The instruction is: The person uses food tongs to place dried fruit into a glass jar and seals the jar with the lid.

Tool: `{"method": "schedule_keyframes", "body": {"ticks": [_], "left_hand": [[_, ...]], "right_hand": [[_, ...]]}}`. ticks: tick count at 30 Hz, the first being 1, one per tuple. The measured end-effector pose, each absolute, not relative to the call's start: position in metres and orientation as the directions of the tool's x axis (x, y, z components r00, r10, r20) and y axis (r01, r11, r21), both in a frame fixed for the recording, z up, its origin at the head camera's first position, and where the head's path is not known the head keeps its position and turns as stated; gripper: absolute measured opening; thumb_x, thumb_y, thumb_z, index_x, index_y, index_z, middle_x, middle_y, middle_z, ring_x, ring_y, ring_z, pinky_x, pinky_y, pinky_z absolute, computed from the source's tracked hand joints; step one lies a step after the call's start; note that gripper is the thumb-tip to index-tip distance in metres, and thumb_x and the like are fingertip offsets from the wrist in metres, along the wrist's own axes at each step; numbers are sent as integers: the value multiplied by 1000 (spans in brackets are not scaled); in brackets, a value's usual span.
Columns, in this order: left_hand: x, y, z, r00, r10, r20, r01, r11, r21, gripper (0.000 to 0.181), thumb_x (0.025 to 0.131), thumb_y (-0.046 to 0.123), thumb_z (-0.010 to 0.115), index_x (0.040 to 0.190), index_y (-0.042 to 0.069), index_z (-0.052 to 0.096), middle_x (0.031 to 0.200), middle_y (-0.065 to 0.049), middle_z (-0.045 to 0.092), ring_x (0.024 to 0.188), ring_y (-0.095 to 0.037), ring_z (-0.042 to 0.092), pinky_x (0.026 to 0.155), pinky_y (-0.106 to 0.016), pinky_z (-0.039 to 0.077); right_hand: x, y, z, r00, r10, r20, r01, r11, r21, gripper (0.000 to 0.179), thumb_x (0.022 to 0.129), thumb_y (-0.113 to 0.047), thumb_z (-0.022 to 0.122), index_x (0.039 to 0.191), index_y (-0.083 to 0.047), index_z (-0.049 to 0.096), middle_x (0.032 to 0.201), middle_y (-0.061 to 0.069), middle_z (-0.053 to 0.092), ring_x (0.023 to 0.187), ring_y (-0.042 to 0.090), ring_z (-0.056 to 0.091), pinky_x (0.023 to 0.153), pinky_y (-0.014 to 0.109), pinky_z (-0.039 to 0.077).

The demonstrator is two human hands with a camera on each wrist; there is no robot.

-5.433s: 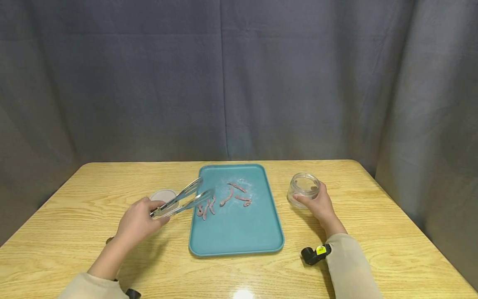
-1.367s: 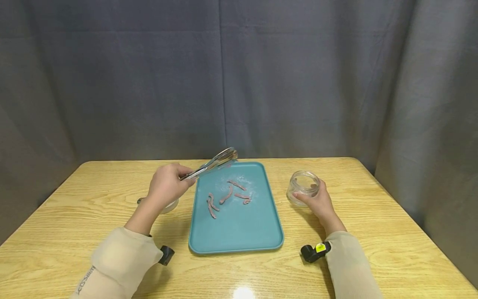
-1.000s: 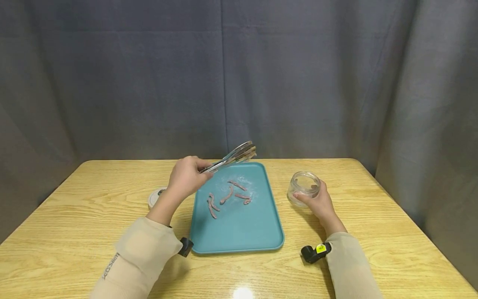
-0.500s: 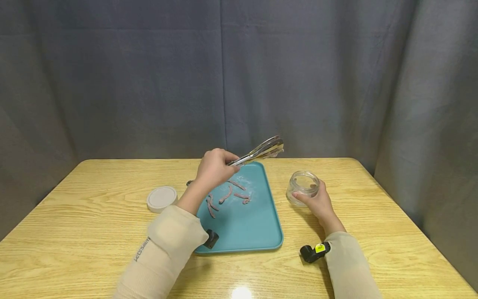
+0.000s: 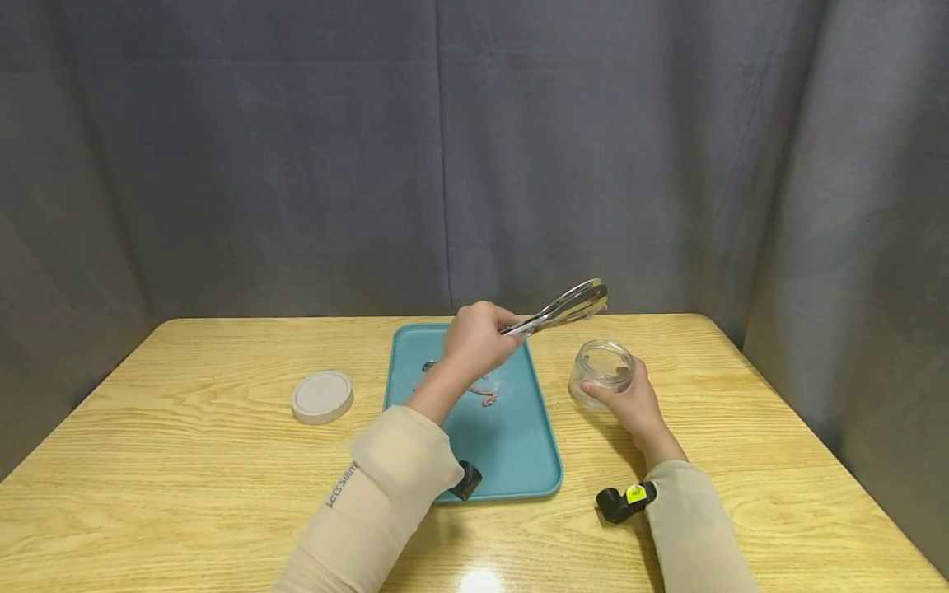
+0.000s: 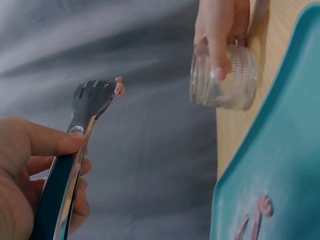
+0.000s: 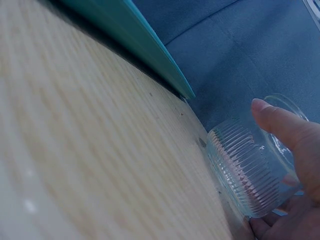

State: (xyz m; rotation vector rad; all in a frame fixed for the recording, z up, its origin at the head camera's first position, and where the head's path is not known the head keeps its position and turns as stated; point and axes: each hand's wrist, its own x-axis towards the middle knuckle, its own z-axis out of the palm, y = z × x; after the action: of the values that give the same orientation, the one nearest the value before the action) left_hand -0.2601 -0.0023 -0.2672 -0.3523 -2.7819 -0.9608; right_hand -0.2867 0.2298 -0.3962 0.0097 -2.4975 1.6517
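My left hand grips metal tongs above the tray's right side, their tips pointing right, above and slightly left of the jar. Squeezed together in the left wrist view, the tong heads pinch a small pink strip, which looks like raw meat. A lidless clear glass jar stands upright on the table, and my right hand holds it around its side, thumb in front. Ribbed glass shows low on the jar in the right wrist view. Pink strips lie on the tray, partly hidden by my left arm.
The teal tray lies mid-table with whitish powder smears. A round white lid sits left of it on the wooden table. Grey curtains hang behind and at the sides.
The tongs were spread at the tray's left side; they closed and lifted one strip from the left group. My left hand carried it rightward across the tray. My right hand and the jar stayed put.
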Motion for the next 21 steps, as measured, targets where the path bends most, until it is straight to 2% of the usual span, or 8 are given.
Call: {"method": "schedule_keyframes", "body": {"ticks": [5, 12, 21], "left_hand": [[-263, 9, -275, -965, 146, 217, 247, 782, 572, 25, 79, 24, 63, 104, 24, 65, 98, 5, 61, 69, -10, 55, 45, -24, 38], [-265, 21, -289, -952, 158, 262, 278, 804, 526, 16, 78, 19, 61, 89, 26, 70, 82, 11, 62, 56, -9, 48, 43, -23, 34], [-265, 35, -303, -959, 152, 241, 261, 808, 529, 21, 76, 15, 59, 92, 24, 70, 79, 8, 62, 49, -10, 43, 37, -24, 31]], "right_hand": [[-287, 229, -396, -988, 78, 132, -90, 407, -909, 92, 71, -27, 71, 136, -2, 10, 131, 25, 24, 118, 37, 26, 94, 46, 22], [-289, 229, -396, -987, 80, 141, -96, 411, -907, 92, 70, -26, 71, 135, -2, 10, 132, 24, 23, 119, 36, 25, 95, 45, 21], [-288, 231, -397, -986, 67, 150, -112, 394, -912, 92, 70, -26, 71, 135, -2, 10, 131, 25, 23, 117, 37, 27, 94, 46, 22]]}}
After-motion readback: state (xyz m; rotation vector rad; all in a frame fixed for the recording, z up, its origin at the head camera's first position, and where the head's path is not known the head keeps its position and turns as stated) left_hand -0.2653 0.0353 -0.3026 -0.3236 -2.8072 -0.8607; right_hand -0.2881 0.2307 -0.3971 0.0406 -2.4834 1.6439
